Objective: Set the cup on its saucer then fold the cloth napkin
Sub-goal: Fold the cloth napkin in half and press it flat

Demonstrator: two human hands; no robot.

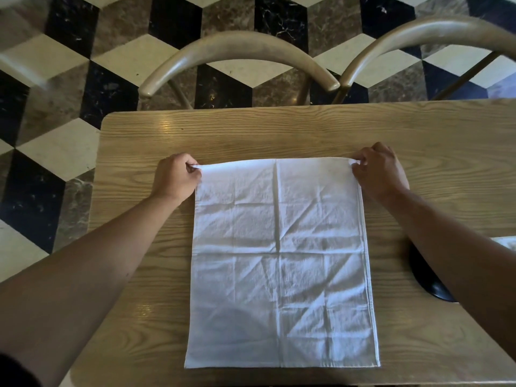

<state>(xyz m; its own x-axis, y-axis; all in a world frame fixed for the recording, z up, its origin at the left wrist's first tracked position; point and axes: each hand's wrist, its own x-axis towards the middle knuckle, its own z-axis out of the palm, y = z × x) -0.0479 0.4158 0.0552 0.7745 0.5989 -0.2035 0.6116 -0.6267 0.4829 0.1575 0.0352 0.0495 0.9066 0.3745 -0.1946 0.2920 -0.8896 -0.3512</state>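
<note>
Two hands, yours, pinch the far corners of a white cloth napkin (280, 261) spread flat on a wooden table (418, 141). Your left hand (176, 177) grips the far left corner between thumb and fingers; your right hand (379, 170) grips the far right one. The napkin lies open, creased, with no fold made yet. A dark round dish (427, 277), perhaps the saucer, peeks from under your right forearm; no cup shows, so that step cannot be judged. Folding seems about to start.
</note>
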